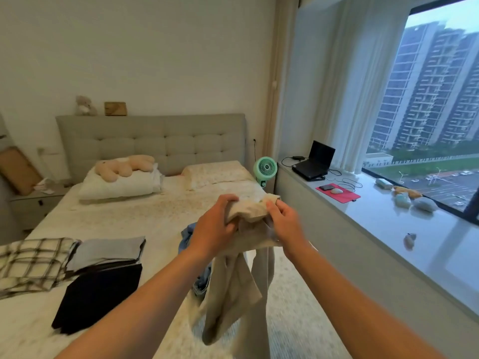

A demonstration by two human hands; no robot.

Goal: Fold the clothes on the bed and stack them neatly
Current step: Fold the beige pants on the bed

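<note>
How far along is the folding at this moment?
Partly done. Folded pieces already lie on the bed: a plaid garment, a grey one and a black one. The left hand and right hand grip beige trousers, hanging unfolded. A blue denim garment behind them still lies crumpled.

Both hands up over the bed w/ beige trousers: left hand and right hand each grip the bunched waist end, legs hanging down toward the bed's near edge. On the bed, left of the hands: black folded garment nearest, grey folded garment just behind and touching it, plaid garment further left; crumpled blue denim partly hidden behind the left hand. Far end of the bed: plush toy on a folded white duvet, green fan just off the bed's right corner.
</note>
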